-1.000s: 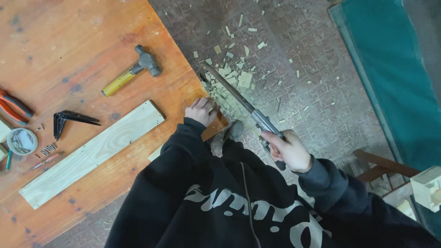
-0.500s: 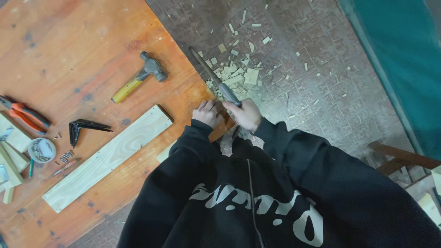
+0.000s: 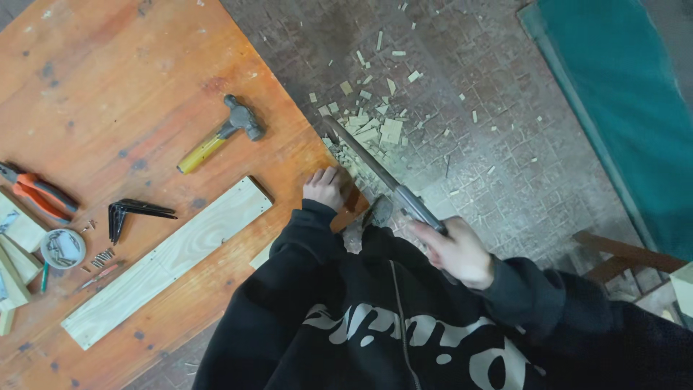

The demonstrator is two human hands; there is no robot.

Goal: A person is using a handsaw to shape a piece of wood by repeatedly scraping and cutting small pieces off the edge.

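Right hand (image 3: 456,251) clamped on the saw (image 3: 375,167), blade running to upper left; left hand (image 3: 325,188) lies flat at the table (image 3: 108,79) corner, just beside it.

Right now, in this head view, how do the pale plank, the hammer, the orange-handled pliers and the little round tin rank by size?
1. Pale plank, clearly the largest.
2. Hammer.
3. Orange-handled pliers, though partly cut off at the picture's edge, so unsure against the hammer.
4. Round tin, smallest.
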